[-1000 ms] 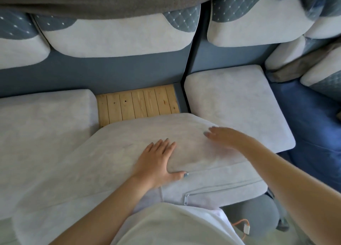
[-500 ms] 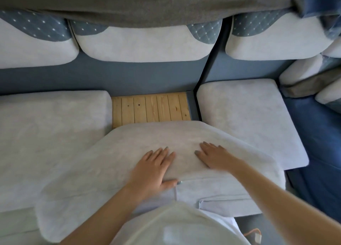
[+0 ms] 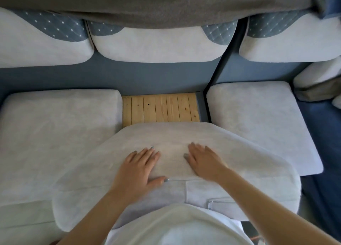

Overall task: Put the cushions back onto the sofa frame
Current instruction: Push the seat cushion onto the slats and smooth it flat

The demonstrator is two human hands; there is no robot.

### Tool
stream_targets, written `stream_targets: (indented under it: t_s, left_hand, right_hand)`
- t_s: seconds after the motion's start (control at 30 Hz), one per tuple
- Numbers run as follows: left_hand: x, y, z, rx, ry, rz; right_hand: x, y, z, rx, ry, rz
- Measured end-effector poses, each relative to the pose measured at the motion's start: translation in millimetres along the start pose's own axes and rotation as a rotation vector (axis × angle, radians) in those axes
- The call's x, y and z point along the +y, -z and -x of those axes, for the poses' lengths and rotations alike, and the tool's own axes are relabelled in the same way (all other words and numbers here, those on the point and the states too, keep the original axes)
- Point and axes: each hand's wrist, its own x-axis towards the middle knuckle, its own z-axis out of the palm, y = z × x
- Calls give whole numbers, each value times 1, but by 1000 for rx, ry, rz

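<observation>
The only camera, a wide-angle one worn on the person's head, looks forward and steeply down from close above the middle seat cushion [image 3: 166, 135], facing the sofa's back cushions [image 3: 156, 45], which run across the top of the view.

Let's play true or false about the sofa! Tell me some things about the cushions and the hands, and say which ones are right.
1. The left hand and right hand both lie flat on the middle seat cushion. True.
2. The middle seat cushion covers all the wooden slats. False: a strip of slats shows behind it.
3. The left seat cushion and right seat cushion are already in place. True.
4. The right hand is pulling a zip. False: its fingers are straight on the cushion's top.
5. A grey blanket hangs over the tops of the back cushions. True.
</observation>
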Motion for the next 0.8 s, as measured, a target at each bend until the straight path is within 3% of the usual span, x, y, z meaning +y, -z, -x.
stream_targets:
  t_s: [0.07,0.13,0.23,0.33,0.4,0.5,0.57,0.63,0.7,0.8]
  left_hand:
    - [-7,-3,7,15,10,18]
    - [-13,-2,11,69,4,31]
    - [-27,0,18,107,36,35]
    - [-45,-2,32,110,107,44]
    - [-58,-3,43,152,140,76]
    - [-72,-3,54,242,153,92]
    - [-78,-5,62,254,178,106]
    - [-84,-7,70,268,201,118]
    - [-93,-7,76,312,185,133]
    - [-101,-6,75,372,125,146]
  right_hand:
    - [-6,-3,-4,-188,-24,41]
    - [-5,24,-19,-242,-74,-34]
    - [-24,26,-26,-20,-14,-63]
    - [-55,-19,-22,-168,99,103]
    - [-60,-7,-36,-243,34,-4]
    - [-67,15,-47,-103,-7,-141]
    - [-84,-8,-33,-36,95,21]
    - [-89,-28,-31,-117,147,156]
    - [-94,-13,-50,-160,55,92]
    - [-108,10,-65,-22,23,-43]
